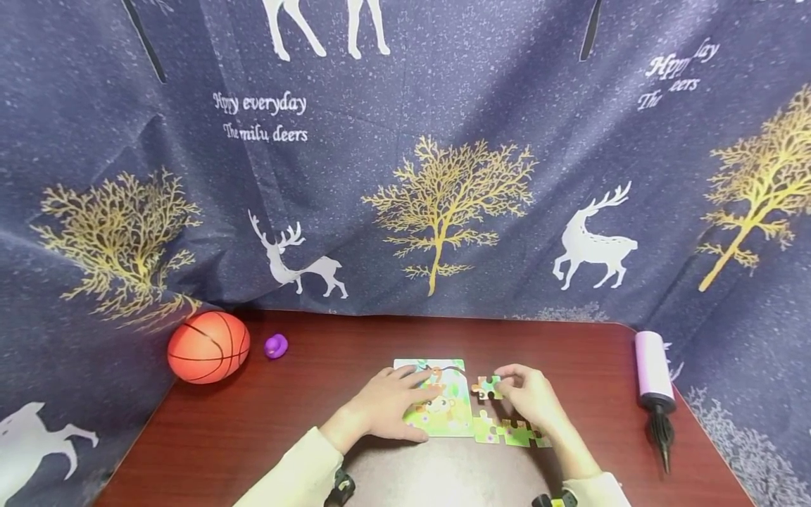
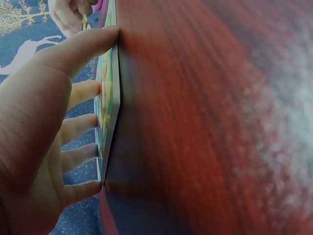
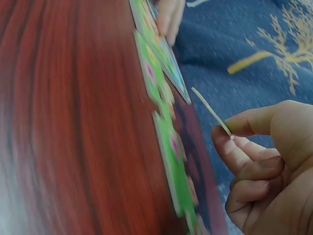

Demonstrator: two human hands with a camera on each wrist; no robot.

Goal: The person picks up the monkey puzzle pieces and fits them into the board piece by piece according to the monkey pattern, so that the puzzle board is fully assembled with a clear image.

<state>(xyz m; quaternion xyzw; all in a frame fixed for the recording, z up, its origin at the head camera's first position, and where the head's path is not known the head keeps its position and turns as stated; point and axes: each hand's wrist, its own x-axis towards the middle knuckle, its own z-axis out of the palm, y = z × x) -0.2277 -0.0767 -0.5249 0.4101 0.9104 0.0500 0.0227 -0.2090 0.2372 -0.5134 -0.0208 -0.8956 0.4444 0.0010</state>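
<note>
A brightly printed puzzle board (image 1: 453, 412) lies flat on the table. Spread across its left part, my left hand (image 1: 389, 403) rests with straight fingers on the surface and the thumb at the near edge. My right hand (image 1: 531, 396) pinches a puzzle piece (image 1: 486, 387) between thumb and forefinger. In the right wrist view that puzzle piece (image 3: 211, 111) appears edge-on, held up off the table. Several loose green puzzle pieces (image 1: 516, 434) lie in a row right of the board, partly hidden by my right hand and forearm.
An orange basketball (image 1: 209, 348) sits at the table's back left, with a purple rubber duck (image 1: 275, 346) beside it. A pink and black hand pump (image 1: 655, 373) lies along the right edge. Behind the dark red table (image 1: 304, 394) hangs a blue deer-print cloth (image 1: 380, 105).
</note>
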